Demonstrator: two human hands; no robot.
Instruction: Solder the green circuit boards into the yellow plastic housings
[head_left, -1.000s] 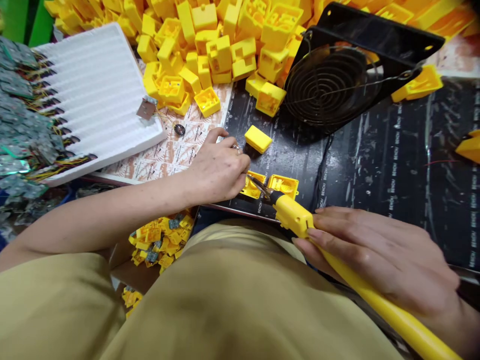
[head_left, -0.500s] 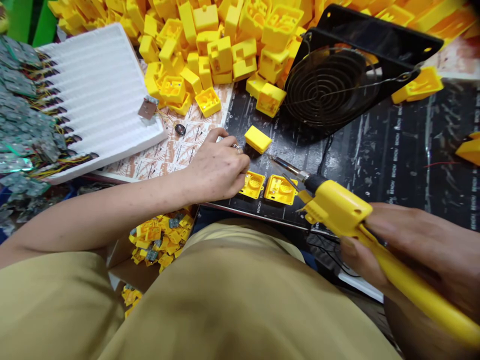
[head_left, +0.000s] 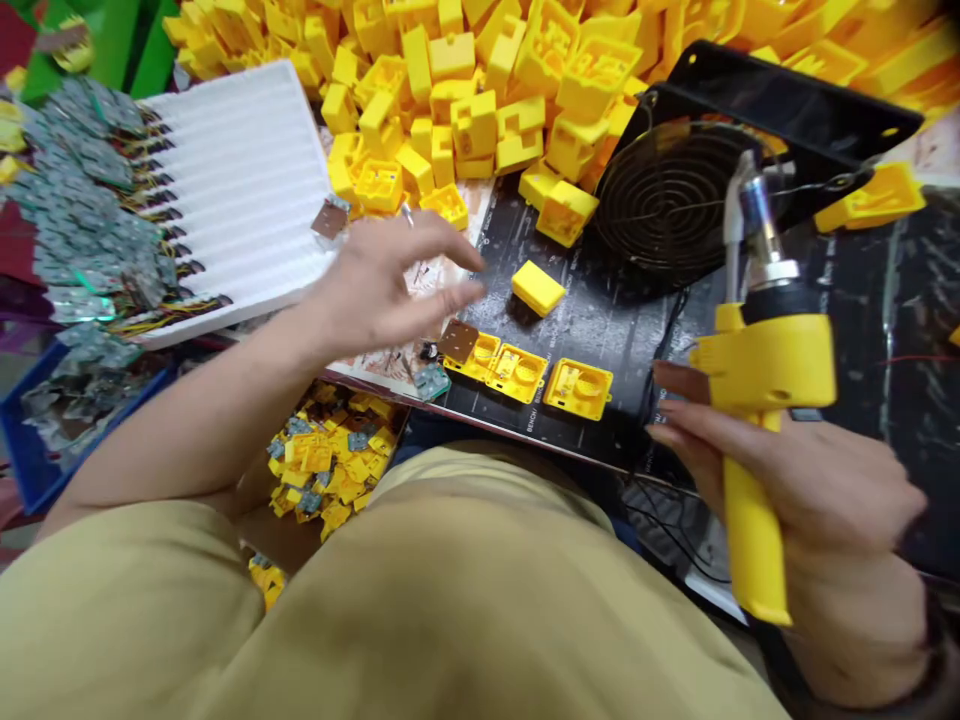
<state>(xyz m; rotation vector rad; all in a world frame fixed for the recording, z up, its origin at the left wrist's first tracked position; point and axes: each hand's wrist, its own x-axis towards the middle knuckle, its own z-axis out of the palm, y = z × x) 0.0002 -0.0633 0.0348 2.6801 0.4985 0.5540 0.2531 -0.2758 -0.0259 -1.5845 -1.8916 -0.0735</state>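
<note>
My right hand (head_left: 810, 470) is wrapped round the handle of a yellow soldering iron (head_left: 769, 360) with a feed tube beside its metal barrel; the tip points up, in front of the fan. Nothing is in my left hand (head_left: 390, 280), whose thumb and fingers are apart above the bench edge. Below it a brown circuit board (head_left: 459, 342) lies on the leftmost of the yellow casings in a row. To its right sit a middle casing (head_left: 517, 373) and a right casing (head_left: 579, 389), both face up. A green circuit board (head_left: 431, 382) lies at the row's left end.
A heap of yellow casings (head_left: 465, 120) spreads along the back. The black fan (head_left: 675, 200) stands behind the row. At left, a white foam tray (head_left: 240, 190) borders piled boards (head_left: 97, 190) with wires. One closed yellow box (head_left: 538, 288) lies mid-bench; a blue bin (head_left: 30, 450) is at far left.
My left hand has lifted off the casings and opened, moving left. My right hand has swung the soldering iron away from the row, from pointing left to pointing up.
</note>
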